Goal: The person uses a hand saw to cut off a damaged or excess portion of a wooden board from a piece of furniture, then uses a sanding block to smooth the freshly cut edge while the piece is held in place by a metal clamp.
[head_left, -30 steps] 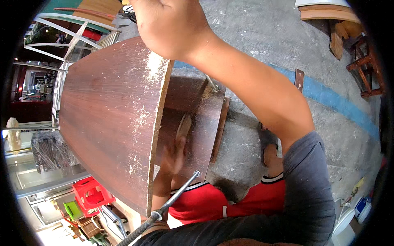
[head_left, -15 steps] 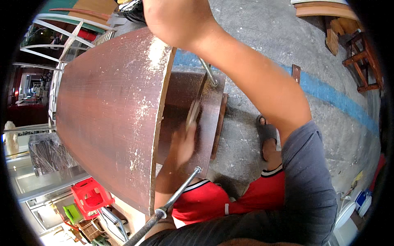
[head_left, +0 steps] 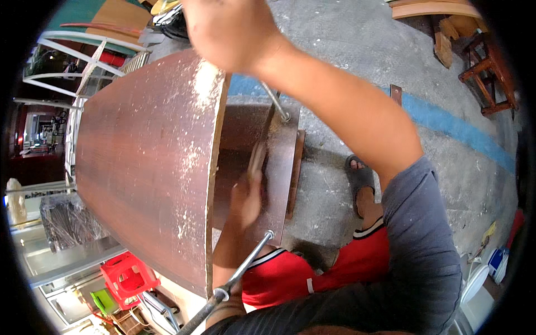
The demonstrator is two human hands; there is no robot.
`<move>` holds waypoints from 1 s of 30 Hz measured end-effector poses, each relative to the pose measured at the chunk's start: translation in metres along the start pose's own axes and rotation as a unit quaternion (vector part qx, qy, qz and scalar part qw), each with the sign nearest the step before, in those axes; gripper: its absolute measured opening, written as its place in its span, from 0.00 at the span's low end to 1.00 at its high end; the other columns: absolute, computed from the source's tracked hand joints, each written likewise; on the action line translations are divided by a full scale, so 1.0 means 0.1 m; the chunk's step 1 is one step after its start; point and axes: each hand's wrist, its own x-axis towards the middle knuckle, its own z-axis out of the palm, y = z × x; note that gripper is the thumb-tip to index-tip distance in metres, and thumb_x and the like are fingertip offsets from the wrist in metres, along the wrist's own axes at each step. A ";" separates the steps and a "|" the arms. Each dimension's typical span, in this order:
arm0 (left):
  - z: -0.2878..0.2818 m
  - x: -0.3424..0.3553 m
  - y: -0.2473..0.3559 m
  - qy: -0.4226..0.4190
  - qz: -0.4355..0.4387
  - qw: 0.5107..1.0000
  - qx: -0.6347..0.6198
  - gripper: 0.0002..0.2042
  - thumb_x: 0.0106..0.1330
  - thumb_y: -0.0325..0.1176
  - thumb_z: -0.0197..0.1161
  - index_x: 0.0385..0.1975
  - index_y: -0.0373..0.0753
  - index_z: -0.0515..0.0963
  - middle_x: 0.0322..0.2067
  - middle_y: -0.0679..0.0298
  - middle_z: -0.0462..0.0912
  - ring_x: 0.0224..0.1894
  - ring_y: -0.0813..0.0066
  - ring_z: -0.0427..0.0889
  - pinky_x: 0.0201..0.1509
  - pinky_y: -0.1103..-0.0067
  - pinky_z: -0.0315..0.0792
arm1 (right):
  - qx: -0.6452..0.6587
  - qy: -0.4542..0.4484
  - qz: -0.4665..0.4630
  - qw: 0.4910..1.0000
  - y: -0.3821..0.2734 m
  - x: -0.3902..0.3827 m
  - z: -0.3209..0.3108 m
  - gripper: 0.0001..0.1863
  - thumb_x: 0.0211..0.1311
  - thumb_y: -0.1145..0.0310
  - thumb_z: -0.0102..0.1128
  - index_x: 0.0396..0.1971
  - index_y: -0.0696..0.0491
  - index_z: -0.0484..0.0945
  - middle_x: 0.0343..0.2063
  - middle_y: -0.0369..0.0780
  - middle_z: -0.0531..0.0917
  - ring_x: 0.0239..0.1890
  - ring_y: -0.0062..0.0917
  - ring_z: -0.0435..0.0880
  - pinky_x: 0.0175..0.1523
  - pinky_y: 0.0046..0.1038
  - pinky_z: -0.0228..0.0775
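A large reddish-brown wooden panel (head_left: 139,167) with white smears along its edge fills the left and middle. My right hand (head_left: 229,30) is closed over its far top corner, fingers hidden. Behind the panel's edge, my left hand (head_left: 248,198) grips a pale stick-like tool (head_left: 258,159), blurred, held against the darker inner board (head_left: 282,162). One metal rod (head_left: 276,103) crosses the inner board near the top. A second metal rod (head_left: 243,271) runs by my left forearm at the bottom.
Grey concrete floor with a blue stripe (head_left: 446,120) lies to the right. My sandalled foot (head_left: 360,178) stands beside the boards. A red plastic stool (head_left: 128,276) is at lower left, a dark wooden stool (head_left: 491,72) and pale wood pieces (head_left: 435,8) at upper right.
My left hand and the pale tool have shifted slightly up and to the right along the inner board. My right hand stays at the panel's top corner.
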 end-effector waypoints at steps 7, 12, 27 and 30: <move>-0.20 -0.31 0.15 -0.023 -0.040 0.999 -0.009 0.26 0.78 0.54 0.47 0.31 0.33 0.77 0.18 0.63 0.72 0.19 0.74 0.70 0.23 0.73 0.62 | -0.016 0.065 -0.048 0.997 -0.06 -0.04 0.08 0.34 0.81 0.50 0.38 0.13 0.54 0.72 0.09 0.37 0.73 0.11 0.24 0.71 0.17 0.29 0.58; -0.16 -0.36 0.06 -0.034 -0.062 0.992 -0.108 0.22 0.78 0.51 0.50 0.34 0.35 0.76 0.20 0.66 0.72 0.21 0.78 0.69 0.24 0.78 0.63 | 0.025 0.016 -0.028 0.999 0.05 -0.01 0.02 0.33 0.81 0.50 0.37 0.11 0.49 0.67 0.07 0.34 0.69 0.08 0.19 0.64 0.13 0.27 0.49; -0.29 -0.81 0.18 -0.006 -0.101 0.983 -0.155 0.22 0.77 0.54 0.50 0.36 0.39 0.75 0.20 0.73 0.73 0.20 0.88 0.68 0.20 0.85 0.58 | 0.027 0.030 -0.054 0.998 0.08 0.03 0.09 0.33 0.81 0.50 0.33 0.14 0.52 0.68 0.08 0.34 0.63 0.08 0.19 0.58 0.12 0.22 0.44; -0.13 -0.07 0.25 -0.055 -0.079 0.995 0.010 0.26 0.78 0.55 0.46 0.24 0.39 0.74 0.17 0.69 0.70 0.20 0.77 0.68 0.23 0.72 0.60 | 0.029 0.027 -0.037 0.999 0.03 0.06 0.11 0.33 0.80 0.50 0.35 0.14 0.52 0.70 0.08 0.35 0.65 0.09 0.20 0.61 0.14 0.24 0.47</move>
